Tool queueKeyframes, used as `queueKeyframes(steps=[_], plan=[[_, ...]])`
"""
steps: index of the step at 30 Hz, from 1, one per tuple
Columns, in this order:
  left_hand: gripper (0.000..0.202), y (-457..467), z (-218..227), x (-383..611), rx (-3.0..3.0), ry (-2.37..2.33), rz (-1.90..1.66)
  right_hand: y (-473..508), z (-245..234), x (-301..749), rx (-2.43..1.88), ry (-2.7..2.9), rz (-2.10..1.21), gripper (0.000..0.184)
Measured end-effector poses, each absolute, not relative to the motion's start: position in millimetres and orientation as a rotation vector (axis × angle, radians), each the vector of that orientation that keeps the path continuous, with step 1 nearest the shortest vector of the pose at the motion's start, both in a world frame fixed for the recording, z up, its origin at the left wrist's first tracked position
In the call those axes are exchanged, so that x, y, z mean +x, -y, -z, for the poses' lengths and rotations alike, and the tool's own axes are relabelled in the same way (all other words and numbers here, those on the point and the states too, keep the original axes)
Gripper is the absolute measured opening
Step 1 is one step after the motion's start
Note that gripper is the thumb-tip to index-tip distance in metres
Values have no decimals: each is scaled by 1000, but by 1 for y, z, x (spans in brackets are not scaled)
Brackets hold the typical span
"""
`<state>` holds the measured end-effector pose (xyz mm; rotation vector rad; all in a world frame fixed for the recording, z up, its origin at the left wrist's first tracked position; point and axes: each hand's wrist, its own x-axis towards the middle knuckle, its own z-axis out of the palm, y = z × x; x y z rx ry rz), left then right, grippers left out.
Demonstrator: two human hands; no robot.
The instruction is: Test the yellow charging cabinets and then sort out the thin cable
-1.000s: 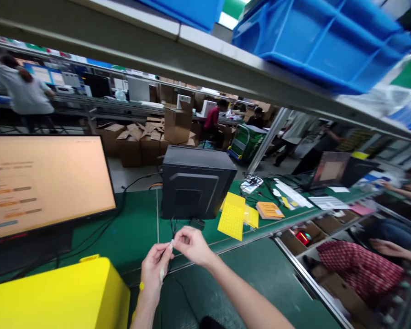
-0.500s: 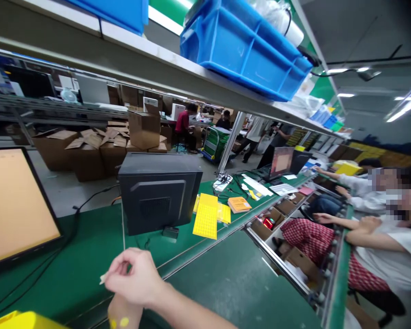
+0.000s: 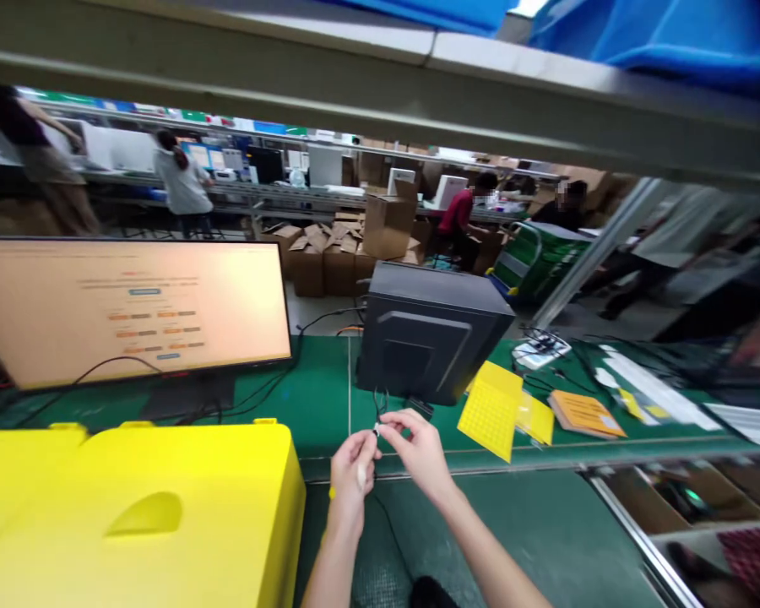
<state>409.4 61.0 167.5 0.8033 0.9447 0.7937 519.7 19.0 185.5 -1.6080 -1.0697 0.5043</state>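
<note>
My left hand (image 3: 353, 473) and my right hand (image 3: 418, 443) meet above the bench's front edge, fingertips almost touching. Between them is a tiny white and dark piece (image 3: 376, 430), too small to name; my right thumb and finger pinch it. A thin black cable (image 3: 389, 528) hangs below my left fingers, which are closed and seem to hold its end. Yellow shows at my left wrist. Just behind the hands stands a black computer case (image 3: 427, 338), with a small black block (image 3: 419, 408) at its foot.
A large yellow bin (image 3: 228, 473) fills the lower left, before a lit monitor (image 3: 139, 308). Yellow sticker sheets (image 3: 491, 409) and an orange booklet stack (image 3: 586, 414) lie to the right. A shelf beam (image 3: 291, 76) crosses overhead. People and cartons (image 3: 389, 224) are beyond.
The view has swung left, bringing the whole monitor and yellow bin into sight. My hands, overlapping before with the right one pinching a small white piece, now meet fingertip to fingertip.
</note>
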Motion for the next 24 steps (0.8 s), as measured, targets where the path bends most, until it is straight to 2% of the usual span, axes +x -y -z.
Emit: queueKeyframes(steps=[6,12,19,24], plan=[[62,-64,-146,411,847,-928,-856,-26,-191,520,-1730,1179,-540,16],[33,-64,-140,407,1098,-897,-962,-29,-189,524,-1732,1238,-641,20],[6,-58,-141,405,1549,-1090,-969,-31,-165,520,-1736,1016,-763,20],[16,-58,-135,409,1875,-1115,-910,-35,-140,512,-1743,698,-891,25]])
